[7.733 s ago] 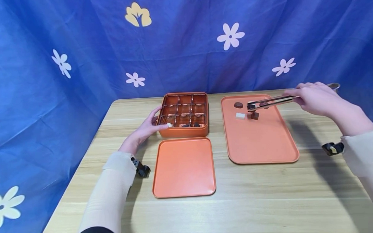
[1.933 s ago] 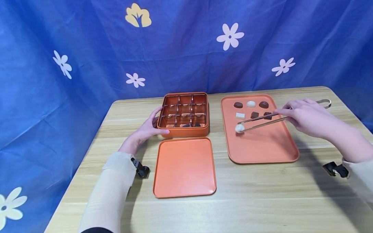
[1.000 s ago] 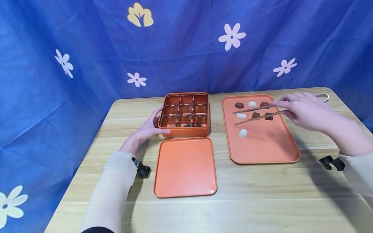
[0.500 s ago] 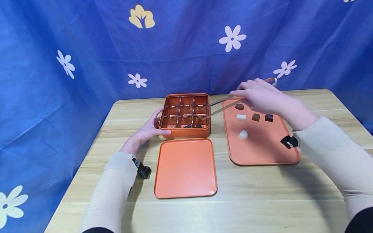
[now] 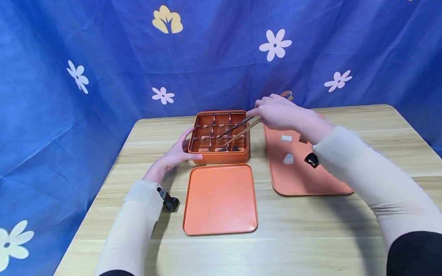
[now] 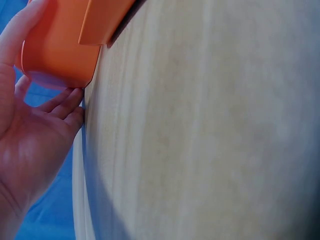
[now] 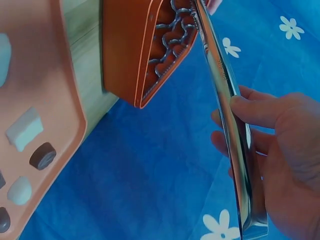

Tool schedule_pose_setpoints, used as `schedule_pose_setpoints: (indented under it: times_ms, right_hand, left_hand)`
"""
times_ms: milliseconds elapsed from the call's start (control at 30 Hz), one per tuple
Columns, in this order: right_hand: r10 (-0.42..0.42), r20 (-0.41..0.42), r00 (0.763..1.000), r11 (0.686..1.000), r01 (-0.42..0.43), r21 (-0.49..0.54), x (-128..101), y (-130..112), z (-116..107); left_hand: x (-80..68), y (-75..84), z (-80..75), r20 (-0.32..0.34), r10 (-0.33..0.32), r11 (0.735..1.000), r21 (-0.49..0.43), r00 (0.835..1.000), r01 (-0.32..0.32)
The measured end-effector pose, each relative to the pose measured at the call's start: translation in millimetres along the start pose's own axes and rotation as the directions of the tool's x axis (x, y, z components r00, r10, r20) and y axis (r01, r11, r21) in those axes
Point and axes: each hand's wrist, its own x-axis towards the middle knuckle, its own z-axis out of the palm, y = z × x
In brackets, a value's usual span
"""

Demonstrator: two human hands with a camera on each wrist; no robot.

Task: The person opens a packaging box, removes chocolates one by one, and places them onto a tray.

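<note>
My right hand (image 5: pixel 278 111) sits just above the middle of the head view, fingers and thumb pinching a pair of metal tongs (image 5: pixel 239 129). The tongs slant down to the left, their tips inside the box (image 5: pixel 219 156), in the near middle cell by the look of it. Something dark lies at the tips, but I cannot tell whether they grip it. In the right wrist view the tongs (image 7: pixel 227 100) run as a bright strip from my fingers (image 7: pixel 255 112) up to the box (image 7: pixel 125 55), whose scalloped brown cells show at the top of the frame.

My left hand (image 5: pixel 172 156) rests against the box's left near corner, fingers fairly straight along the wall and thumb on the front wall. The left wrist view shows that hand (image 6: pixel 30 145) at the left edge, fingertips touching the rounded corner of the box (image 6: pixel 55 50).

The box stands on the counter (image 5: pixel 319 240) at the centre of the head view. Its lid (image 5: pixel 219 199) lies flat just below it. To the right, the tray (image 5: pixel 299 180) is partly covered by my right sleeve; a white block (image 5: pixel 286 138) and a white rounded sweet (image 5: pixel 288 158) show on it. The right wrist view shows more sweets on the tray (image 7: pixel 45 100), at the left edge: the white block (image 7: pixel 24 129), a brown round one (image 7: pixel 42 155) and a pale round one (image 7: pixel 19 190).
</note>
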Motion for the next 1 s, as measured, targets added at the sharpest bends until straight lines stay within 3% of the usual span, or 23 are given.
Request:
schedule_pose_setpoints:
  times_ms: [367,533,1000]
  right_hand:
    - [0.057,0.181,0.982,0.998,-0.060,0.010,29.4,-15.7,0.7]
    - [0.048,0.229,0.972,0.999,-0.045,-0.017,40.9,-21.4,3.1]
    - [0.038,0.189,0.981,0.999,-0.034,-0.023,45.1,-21.7,14.2]
  left_hand:
    - [0.7,-1.4,-1.1,0.002,0.003,1.000,-0.007,1.000,-0.003]
    - [0.2,1.0,0.3,0.008,0.005,1.000,-0.011,1.000,-0.005]
    - [-0.4,2.2,-0.5,0.016,-0.001,1.000,-0.014,1.000,0.001]
